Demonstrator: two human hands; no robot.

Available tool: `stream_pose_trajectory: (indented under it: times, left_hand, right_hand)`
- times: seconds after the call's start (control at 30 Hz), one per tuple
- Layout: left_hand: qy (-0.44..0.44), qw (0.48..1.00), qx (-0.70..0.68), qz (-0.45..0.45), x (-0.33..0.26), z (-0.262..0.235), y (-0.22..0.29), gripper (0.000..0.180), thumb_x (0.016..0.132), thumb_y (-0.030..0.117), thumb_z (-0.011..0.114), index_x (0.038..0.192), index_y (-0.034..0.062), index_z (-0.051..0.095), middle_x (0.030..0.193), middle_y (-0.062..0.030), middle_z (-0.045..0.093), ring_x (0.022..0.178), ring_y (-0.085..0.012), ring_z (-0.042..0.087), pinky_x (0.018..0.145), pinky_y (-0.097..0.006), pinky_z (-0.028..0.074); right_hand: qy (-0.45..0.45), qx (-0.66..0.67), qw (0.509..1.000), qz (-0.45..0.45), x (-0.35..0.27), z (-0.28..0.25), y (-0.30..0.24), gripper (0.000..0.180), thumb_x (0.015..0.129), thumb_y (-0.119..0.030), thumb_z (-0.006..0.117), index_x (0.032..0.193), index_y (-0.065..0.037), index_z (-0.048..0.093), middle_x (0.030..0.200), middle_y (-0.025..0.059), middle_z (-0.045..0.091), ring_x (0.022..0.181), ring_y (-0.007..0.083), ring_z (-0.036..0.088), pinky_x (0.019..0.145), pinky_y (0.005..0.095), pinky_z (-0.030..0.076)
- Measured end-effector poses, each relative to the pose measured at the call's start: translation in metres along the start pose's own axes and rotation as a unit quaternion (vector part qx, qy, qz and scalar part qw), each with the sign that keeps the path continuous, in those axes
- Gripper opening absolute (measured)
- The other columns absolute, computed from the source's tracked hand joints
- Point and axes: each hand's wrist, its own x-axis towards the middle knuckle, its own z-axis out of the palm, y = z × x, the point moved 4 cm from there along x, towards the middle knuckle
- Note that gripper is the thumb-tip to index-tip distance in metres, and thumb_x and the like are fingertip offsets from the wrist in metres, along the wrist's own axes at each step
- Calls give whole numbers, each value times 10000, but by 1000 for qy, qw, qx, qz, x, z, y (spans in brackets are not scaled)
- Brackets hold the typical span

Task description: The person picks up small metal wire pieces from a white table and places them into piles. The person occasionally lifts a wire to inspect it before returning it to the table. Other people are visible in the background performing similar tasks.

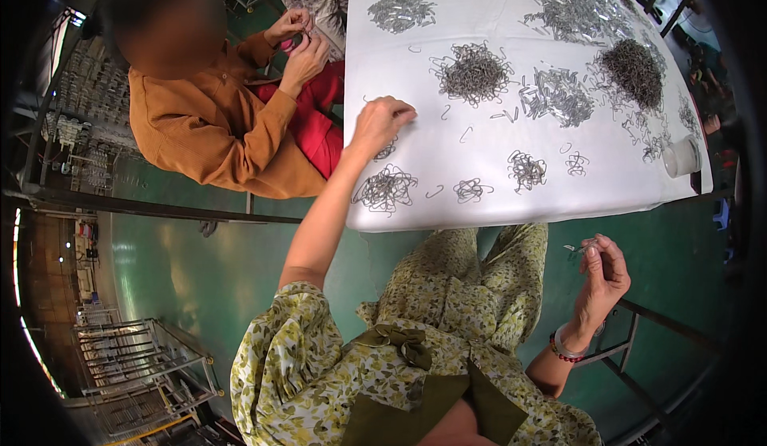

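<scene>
My left hand (383, 122) is above the left side of the white-covered table (487, 138). Its fingers are pressed together, and I cannot make out whether anything is in them. A small heap of bent wire hooks (385, 189) lies just below that wrist. Right of the lap, off the table's front edge, my right hand (605, 274) pinches a few small shiny metal pieces (572, 248), too small to make out fully. Smaller clusters of wire hooks (527, 171) lie along the near edge, with a single hook (435, 191) among them.
Farther back are a dark hook heap (474, 73), a pile of flat shiny strips (559, 96) and another dark heap (631, 73). A white cup (681, 157) stands at the right edge. A co-worker in a brown top (216, 122) sits at left, handling something small. Metal racks (144, 354) stand lower left.
</scene>
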Motion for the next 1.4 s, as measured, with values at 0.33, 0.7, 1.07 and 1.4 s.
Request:
stream_pose_trajectory:
  times: [0.33, 0.7, 1.07, 1.4]
  left_hand:
    - [84, 993, 83, -24, 20, 92, 6, 139, 839, 117, 614, 817, -18, 637, 843, -202, 648, 768, -368, 631, 691, -422, 492]
    - [-206, 723, -633, -183, -65, 126, 137, 194, 889, 118, 639, 997, -41, 615, 898, -94, 634, 806, -143, 622, 703, -274, 524]
    - [-206, 807, -550, 66, -99, 98, 229, 132, 848, 69, 673, 955, -10, 682, 1123, -57, 551, 977, -125, 569, 845, -267, 494]
    - [-150, 789, -595, 26, -103, 102, 246, 111, 853, 35, 660, 959, 1, 655, 1071, -74, 590, 914, -115, 573, 803, -253, 489]
  right_hand:
    - [-28, 81, 996, 40, -10, 21, 7, 170, 839, 49, 637, 1009, 44, 642, 842, 155, 647, 620, 140, 563, 502, 231, 455]
    - [-7, 64, 994, 89, -23, 18, 25, 166, 833, 85, 620, 995, 55, 640, 830, 141, 660, 630, 130, 581, 522, 230, 465]
    - [85, 65, 993, 49, -35, 14, 24, 147, 818, 75, 654, 964, 83, 644, 818, 99, 638, 661, 129, 602, 538, 236, 496]
    - [76, 40, 996, 38, -36, 12, 27, 210, 827, 82, 641, 1037, 73, 639, 881, 110, 656, 690, 117, 604, 562, 229, 511]
